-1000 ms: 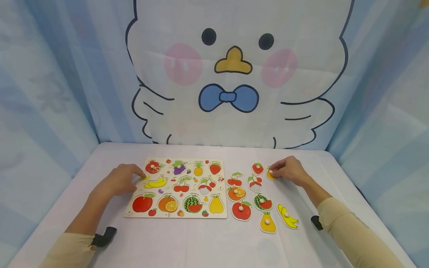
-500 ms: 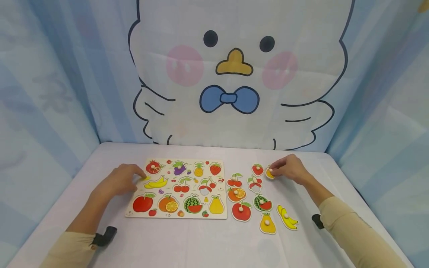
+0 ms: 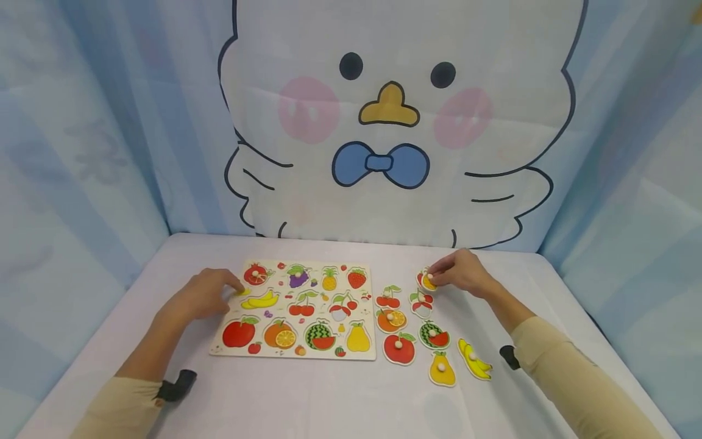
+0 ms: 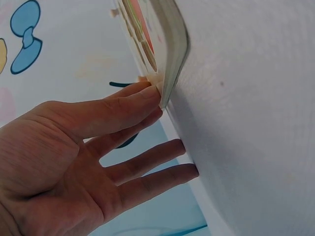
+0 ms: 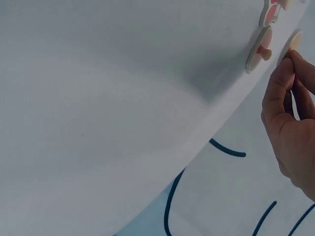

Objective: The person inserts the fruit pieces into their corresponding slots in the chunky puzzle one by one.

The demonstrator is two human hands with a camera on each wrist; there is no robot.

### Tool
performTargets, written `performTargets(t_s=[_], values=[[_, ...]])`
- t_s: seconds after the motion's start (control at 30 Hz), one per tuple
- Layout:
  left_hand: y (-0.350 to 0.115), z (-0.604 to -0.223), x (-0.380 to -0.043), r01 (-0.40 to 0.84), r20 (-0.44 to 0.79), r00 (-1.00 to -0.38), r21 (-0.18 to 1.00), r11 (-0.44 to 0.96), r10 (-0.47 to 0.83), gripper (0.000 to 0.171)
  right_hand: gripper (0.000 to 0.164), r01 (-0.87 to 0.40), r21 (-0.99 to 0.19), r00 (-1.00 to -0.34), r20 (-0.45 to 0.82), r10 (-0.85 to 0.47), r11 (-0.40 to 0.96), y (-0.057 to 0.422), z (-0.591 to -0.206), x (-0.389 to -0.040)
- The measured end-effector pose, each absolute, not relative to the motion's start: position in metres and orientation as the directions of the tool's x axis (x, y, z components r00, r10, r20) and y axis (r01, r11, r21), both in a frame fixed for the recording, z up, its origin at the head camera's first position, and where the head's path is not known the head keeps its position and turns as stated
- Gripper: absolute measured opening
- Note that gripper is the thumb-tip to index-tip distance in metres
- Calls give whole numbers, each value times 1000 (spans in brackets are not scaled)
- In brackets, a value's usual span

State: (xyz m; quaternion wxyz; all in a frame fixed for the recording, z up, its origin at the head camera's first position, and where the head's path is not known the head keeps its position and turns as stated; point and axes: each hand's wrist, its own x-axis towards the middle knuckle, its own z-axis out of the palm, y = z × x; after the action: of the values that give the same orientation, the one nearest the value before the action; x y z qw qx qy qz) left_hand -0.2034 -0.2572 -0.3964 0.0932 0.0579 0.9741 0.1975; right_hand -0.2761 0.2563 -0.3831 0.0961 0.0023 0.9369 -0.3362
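Yellow in the right hand (image 3: 463, 272): pinches a fruit piece (image 3: 429, 284) by its knob (image 3: 430, 277). With left hand (image 3: 205, 294) loosely extended, touches the puzzle board's left edge (image 3: 217, 345).

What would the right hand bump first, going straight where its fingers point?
Probably the strawberry piece, just beyond the held yellow piece, though the right hand may be high enough to pass over it.

The person is wearing plain beige sleeves; the left sleeve (image 3: 116, 407) and the right sleeve (image 3: 573, 375) are both ending partway down the forearms (image 3: 152, 346). Near the cloth edges, a left black device (image 3: 180, 385) is showing a bent, blunt-ended shape, and a right black device (image 3: 509, 357) is sticking out as a short stub.
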Motion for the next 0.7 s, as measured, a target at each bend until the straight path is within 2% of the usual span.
performTargets(t_s=[0.43, 0.7], values=[[-257, -397, -204, 65, -164, -976, 398, 915, 140, 43, 24, 23, -643, -970, -199, -139, 765, 224, -384, -285], [-257, -395, -203, 55, -173, -976, 404, 913, 135, 43, 19, 5, -641, -962, -211, -171, 768, 203, -388, -290]])
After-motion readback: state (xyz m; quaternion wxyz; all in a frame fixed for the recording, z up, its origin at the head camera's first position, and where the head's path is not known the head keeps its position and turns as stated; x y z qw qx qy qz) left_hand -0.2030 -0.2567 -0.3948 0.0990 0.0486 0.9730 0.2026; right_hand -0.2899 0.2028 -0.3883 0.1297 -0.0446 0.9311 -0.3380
